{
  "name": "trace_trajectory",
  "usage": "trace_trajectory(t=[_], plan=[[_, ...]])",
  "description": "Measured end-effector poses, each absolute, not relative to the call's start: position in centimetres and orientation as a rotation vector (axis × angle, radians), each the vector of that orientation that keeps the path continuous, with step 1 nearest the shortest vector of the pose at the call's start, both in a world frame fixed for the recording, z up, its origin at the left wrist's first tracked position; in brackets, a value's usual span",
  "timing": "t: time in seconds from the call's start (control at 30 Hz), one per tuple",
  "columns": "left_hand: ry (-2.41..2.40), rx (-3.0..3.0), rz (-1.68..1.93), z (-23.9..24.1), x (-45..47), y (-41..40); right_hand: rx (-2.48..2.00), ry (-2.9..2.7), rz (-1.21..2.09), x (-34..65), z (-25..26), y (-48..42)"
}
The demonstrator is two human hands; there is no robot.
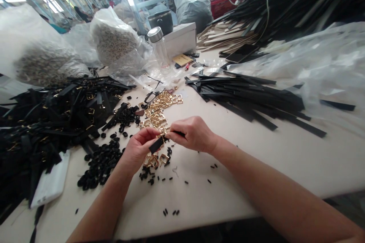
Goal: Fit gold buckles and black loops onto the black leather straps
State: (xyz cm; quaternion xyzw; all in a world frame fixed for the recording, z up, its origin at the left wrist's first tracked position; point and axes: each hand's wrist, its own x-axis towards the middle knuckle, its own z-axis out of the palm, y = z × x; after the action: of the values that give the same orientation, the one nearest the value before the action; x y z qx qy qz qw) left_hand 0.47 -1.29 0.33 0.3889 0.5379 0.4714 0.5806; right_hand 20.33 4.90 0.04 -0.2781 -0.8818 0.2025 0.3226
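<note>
Above the middle of the table, my left hand (137,148) is closed in a pinch on a short black strap (156,145). A gold buckle at the strap's far end is partly covered by my fingers. My right hand (194,134) is closed, its fingertips against the buckle end; a dark piece shows inside its curled fingers, but its kind is hidden. Just behind the hands lies a heap of gold buckles (156,115). More loose buckles (164,158) and small black pieces (146,172) lie below the strap.
At left are black round parts (101,165), a white box-like object (53,180) and a tangled pile of buckled straps (57,115). Flat black strips (248,97) and clear plastic (330,68) lie at right. A glass bottle (161,51) stands behind, near filled bags (114,40).
</note>
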Motion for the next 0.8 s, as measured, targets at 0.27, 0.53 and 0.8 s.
trace_trajectory(t=[0.27,0.53,0.8], plan=[[1.389,1.024,1.147,0.3,0.9,-1.3,-0.684,-2.122,0.170,20.6,-0.1,5.6],[1.323,0.840,1.253,-0.8,1.0,-1.0,-0.792,-2.064,0.961,18.8,-1.6,4.4],[1.398,1.023,1.147,-1.0,1.8,-1.3,-0.619,-1.407,1.698,17.4,-1.9,3.8]])
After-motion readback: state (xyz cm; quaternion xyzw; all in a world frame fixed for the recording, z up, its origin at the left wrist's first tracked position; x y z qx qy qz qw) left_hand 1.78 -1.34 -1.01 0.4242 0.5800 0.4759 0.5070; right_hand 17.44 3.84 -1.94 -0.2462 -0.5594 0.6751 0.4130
